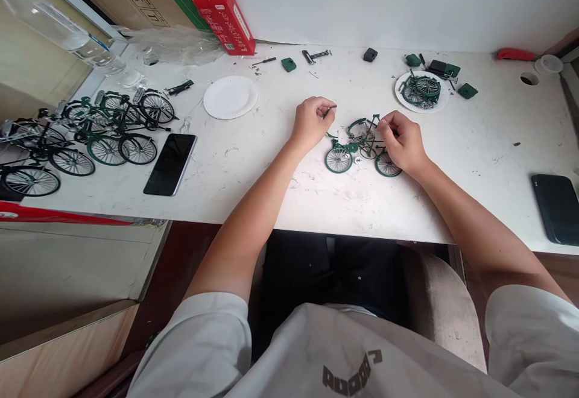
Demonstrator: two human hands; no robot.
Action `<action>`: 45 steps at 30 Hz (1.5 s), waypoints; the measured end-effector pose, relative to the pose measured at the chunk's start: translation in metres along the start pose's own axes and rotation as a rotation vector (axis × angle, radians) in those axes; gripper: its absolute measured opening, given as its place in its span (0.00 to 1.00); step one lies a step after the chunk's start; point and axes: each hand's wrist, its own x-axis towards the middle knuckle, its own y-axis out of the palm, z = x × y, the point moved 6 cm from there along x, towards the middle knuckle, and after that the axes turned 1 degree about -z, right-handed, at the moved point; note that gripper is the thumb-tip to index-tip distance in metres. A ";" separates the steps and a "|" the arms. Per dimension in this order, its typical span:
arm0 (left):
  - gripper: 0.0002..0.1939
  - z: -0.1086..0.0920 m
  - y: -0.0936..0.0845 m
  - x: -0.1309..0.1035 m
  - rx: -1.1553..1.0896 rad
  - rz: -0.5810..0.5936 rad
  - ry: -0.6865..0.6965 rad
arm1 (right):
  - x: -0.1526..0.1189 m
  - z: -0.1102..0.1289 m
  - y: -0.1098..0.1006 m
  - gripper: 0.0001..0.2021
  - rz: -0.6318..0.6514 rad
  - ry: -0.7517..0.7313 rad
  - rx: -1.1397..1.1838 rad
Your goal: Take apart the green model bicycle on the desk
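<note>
On the white table in front of me lie a green toy bicycle frame and wheels [338, 160], with small loose green and white parts beside them. My left hand [314, 122] is above and left of these parts, its fingers pinched on a small dark thin piece [331, 109]. My right hand [403, 143] is closed in a pinch beside the handlebar end and partly covers the right wheel [387, 164]. What sits between its fingertips is too small to make out.
Several model bicycles [136, 148] and a phone [170, 164] lie on the left. A white paper plate [230, 97] is behind them. Another plate [444, 104] at the back right holds green bicycle parts. A screwdriver [268, 61] lies at the back; a black phone [555, 208] is far right.
</note>
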 end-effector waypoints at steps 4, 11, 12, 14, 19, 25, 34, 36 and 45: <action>0.14 -0.006 -0.001 -0.004 0.054 0.019 0.034 | 0.000 -0.002 0.001 0.38 0.009 0.026 -0.019; 0.13 -0.034 0.006 -0.014 0.107 0.085 0.132 | 0.002 -0.007 0.001 0.29 0.017 0.043 -0.045; 0.11 -0.037 0.008 -0.016 0.110 0.106 0.140 | 0.002 -0.009 0.002 0.27 0.018 0.045 -0.048; 0.07 -0.040 0.013 -0.019 0.116 0.138 0.146 | 0.003 -0.012 0.002 0.24 0.015 0.057 -0.057; 0.08 -0.036 0.019 -0.022 0.130 0.165 0.108 | 0.004 -0.019 0.004 0.20 0.021 0.074 -0.083; 0.10 -0.026 0.019 -0.017 0.100 0.130 0.076 | 0.005 -0.017 0.005 0.19 0.042 0.065 -0.093; 0.10 -0.016 0.013 -0.012 0.091 0.080 0.057 | 0.006 -0.022 0.000 0.18 0.035 0.085 -0.108; 0.10 -0.017 0.013 -0.013 0.095 0.082 0.059 | 0.007 -0.028 -0.002 0.18 0.026 0.111 -0.144; 0.14 -0.059 0.012 -0.027 0.194 0.306 0.187 | 0.003 -0.018 0.000 0.17 0.134 0.191 -0.295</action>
